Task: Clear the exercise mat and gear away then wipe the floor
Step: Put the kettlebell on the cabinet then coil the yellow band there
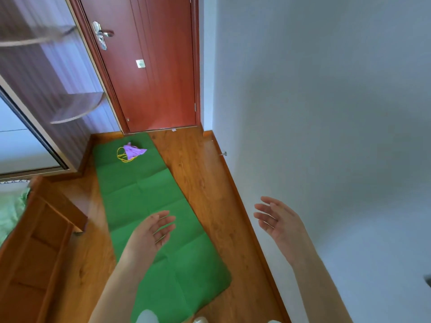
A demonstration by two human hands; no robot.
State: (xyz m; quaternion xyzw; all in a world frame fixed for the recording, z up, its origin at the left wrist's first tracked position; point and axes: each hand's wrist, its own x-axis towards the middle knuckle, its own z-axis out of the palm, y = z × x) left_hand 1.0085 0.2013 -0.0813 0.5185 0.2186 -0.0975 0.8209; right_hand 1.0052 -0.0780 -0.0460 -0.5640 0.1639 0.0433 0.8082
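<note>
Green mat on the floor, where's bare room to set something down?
The green mat is bare from its near end up to the purple cloth and yellow band by the door. That far end is crowded.

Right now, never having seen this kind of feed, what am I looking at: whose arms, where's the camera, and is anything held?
One picture, from a camera on a person's head, looking down. The bare arms are theirs: left hand over the green mat, right hand in front of the wall. Both are open and hold nothing. The mat lies unrolled on the wood floor, running toward a closed door. At its far end lie a purple cloth and a yellow cord.
</note>
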